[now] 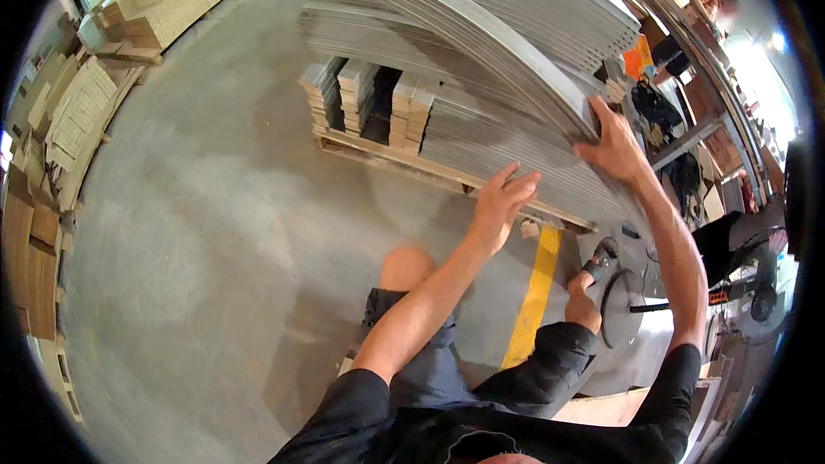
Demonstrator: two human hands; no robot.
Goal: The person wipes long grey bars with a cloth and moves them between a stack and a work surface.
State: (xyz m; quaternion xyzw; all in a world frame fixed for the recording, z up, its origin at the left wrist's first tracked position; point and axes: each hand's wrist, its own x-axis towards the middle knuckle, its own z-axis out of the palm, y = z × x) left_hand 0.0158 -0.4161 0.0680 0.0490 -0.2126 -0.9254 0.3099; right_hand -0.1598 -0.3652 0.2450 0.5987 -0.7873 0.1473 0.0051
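A bundle of long, thin grey boards (481,26) lies slantwise on top of a large stack of similar boards (524,142). My right hand (614,144) is at the near right end of this bundle, thumb on one side and fingers on the other, gripping it. My left hand (505,204) hovers in front of the stack's lower edge, fingers loosely bent and apart, with nothing in it. Beneath the stack is a wooden pallet (387,152). Short piles of board pieces (411,112) stand at the pallet's left end.
A yellow floor line (533,296) runs between my legs. To the right are a round-based standing fan (760,292) and a metal-framed rack (726,133). Cardboard stacks on pallets (82,120) line the left side. Another person (709,4) is at the far right.
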